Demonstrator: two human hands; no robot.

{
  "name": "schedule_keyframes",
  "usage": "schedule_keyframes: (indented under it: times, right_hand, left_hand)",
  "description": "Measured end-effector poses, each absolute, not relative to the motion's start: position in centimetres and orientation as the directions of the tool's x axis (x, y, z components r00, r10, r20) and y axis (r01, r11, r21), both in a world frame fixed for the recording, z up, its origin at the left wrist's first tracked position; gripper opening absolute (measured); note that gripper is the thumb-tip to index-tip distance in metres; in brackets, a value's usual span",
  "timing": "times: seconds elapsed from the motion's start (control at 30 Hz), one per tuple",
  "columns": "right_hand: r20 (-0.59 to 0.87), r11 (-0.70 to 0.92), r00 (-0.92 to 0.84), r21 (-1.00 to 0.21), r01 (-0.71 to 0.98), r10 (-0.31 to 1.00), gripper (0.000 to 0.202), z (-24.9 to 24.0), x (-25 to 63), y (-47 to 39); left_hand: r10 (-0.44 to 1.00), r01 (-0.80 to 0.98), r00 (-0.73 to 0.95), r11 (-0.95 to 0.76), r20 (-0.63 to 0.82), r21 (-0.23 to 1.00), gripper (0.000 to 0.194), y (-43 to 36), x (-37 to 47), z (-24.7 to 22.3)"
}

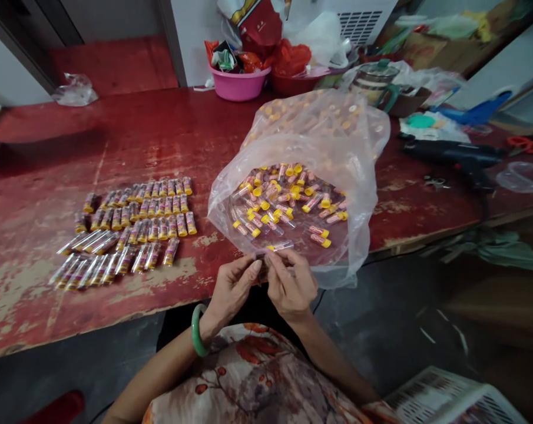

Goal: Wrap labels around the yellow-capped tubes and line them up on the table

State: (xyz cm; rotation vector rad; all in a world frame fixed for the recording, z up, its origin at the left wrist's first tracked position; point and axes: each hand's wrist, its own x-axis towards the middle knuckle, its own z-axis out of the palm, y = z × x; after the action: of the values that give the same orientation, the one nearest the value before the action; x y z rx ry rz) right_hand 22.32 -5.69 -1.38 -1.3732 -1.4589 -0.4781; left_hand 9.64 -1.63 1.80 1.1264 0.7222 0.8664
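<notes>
My left hand (pixel 236 288), below a green bangle, and my right hand (pixel 291 284) meet at the table's front edge. Both have their fingers pinched together, fingertips nearly touching; what lies between them is too small to make out. Just beyond them a clear plastic bag (pixel 361 206) lies with its mouth towards me, full of small clear tubes with yellow caps (pixel 288 194). One clear tube (pixel 280 245) lies right at my right fingertips. To the left, several wrapped tubes (pixel 154 206) lie in rows on the red table (pixel 195 135).
A pink basin (pixel 239 84) and a red basin stand at the back, filled with bags. On the right are a jug with a green handle (pixel 376 79), a black heat gun (pixel 454 154) and red scissors (pixel 526 144). A white crate (pixel 452 391) is on the floor at lower right.
</notes>
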Motion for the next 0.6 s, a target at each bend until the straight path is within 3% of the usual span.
schedule_keyframes:
  times: [0.13, 0.3, 0.37, 0.6]
  right_hand:
    - [0.883, 0.174, 0.054, -0.152, 0.973, 0.467, 0.032, -1.8, 22.4, -6.1]
    - [0.885, 0.167, -0.017, -0.068, 0.984, 0.465, 0.032, -2.2, 22.5, -6.5]
    - [0.891, 0.205, -0.017, -0.086, 0.975, 0.454, 0.032, -2.3, 22.4, -6.6]
    - [0.870, 0.310, 0.156, -0.327, 0.893, 0.468, 0.028, -1.6, 21.7, -6.2]
  left_hand:
    - [0.871, -0.211, 0.486, 0.201, -0.076, 0.957, 0.034, -1.8, 9.6, 1.3]
    - [0.870, -0.267, 0.476, 0.279, -0.126, 0.922, 0.032, -2.0, 9.7, 1.4]
    - [0.863, -0.288, 0.478, 0.333, -0.167, 0.898, 0.032, -2.1, 9.7, 1.3]
    - [0.801, -0.298, 0.566, 0.418, -0.194, 0.858, 0.037, -2.1, 9.1, 0.5]
